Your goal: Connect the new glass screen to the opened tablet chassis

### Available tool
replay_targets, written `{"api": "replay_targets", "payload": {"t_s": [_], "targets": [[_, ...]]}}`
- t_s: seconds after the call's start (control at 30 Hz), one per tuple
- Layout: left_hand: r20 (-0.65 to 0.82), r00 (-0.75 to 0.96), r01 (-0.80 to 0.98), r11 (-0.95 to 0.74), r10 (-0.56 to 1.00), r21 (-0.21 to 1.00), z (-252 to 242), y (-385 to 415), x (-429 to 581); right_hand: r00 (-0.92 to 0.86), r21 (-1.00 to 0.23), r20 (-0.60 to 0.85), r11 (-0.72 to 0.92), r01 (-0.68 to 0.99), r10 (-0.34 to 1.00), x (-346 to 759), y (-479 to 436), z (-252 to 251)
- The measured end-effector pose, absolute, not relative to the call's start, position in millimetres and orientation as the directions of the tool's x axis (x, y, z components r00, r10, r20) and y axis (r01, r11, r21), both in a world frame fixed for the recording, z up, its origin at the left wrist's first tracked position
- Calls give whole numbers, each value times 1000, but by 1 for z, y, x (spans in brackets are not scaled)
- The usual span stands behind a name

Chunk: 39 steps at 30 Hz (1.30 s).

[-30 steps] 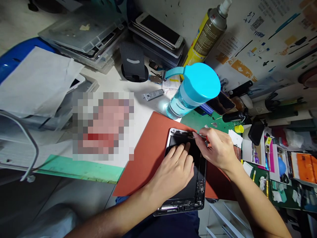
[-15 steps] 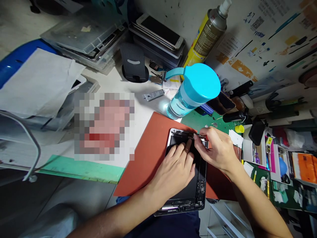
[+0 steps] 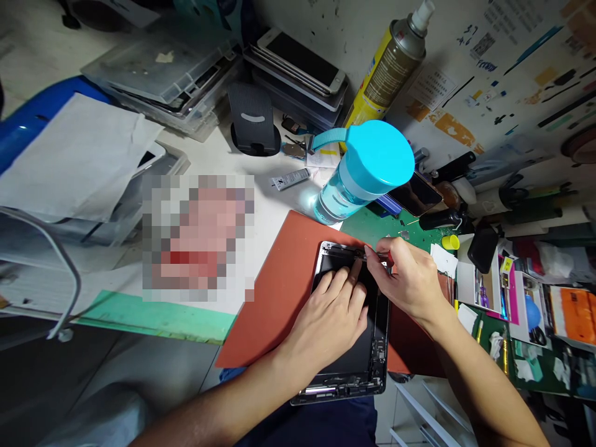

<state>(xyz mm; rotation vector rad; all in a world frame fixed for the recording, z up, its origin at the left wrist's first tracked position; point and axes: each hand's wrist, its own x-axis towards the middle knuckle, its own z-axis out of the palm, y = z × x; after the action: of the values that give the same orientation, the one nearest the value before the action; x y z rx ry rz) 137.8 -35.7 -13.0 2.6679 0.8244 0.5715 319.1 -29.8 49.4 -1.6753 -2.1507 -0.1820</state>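
An opened tablet lies on the brown-red mat, its black inside showing, and its near end overhangs the mat's front edge. My left hand rests flat on it, fingers stretched out. One fingertip touches near the far edge of the frame. Just right of that fingertip, my right hand is closed in a pinch on a slim tool with a red part. The tool points left along the tablet's far edge; its exact kind and its tip are mostly hidden by my fingers.
A blue-capped bottle stands just behind the mat, with a yellow spray can beyond it. A small tube and a black phone stand are farther left. Boxes of tools crowd the right side. A pixelated patch hides something at left.
My right hand has shifted very slightly at the tablet's far edge, still pinching the slim tool. My left hand stays in place. The view has moved a little.
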Motion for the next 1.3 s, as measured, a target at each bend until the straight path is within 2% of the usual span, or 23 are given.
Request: {"api": "replay_targets", "payload": {"t_s": [0.77, 0.97, 1.17, 1.3], "targets": [[287, 770, 464, -809, 570, 361, -19, -37, 138, -191, -131, 398, 262, 956, 897, 317, -33, 49], [276, 779, 470, -815, 563, 339, -17, -35, 137, 33, -188, 525, 78, 979, 851, 338, -58, 64], [261, 793, 464, -824, 550, 327, -14, -33, 138, 204, -333, 468, -42, 942, 860, 353, -78, 49], [267, 796, 463, -831, 542, 307, -15, -33, 139, 233, -358, 479, -53, 932, 846, 349, -77, 42]]}}
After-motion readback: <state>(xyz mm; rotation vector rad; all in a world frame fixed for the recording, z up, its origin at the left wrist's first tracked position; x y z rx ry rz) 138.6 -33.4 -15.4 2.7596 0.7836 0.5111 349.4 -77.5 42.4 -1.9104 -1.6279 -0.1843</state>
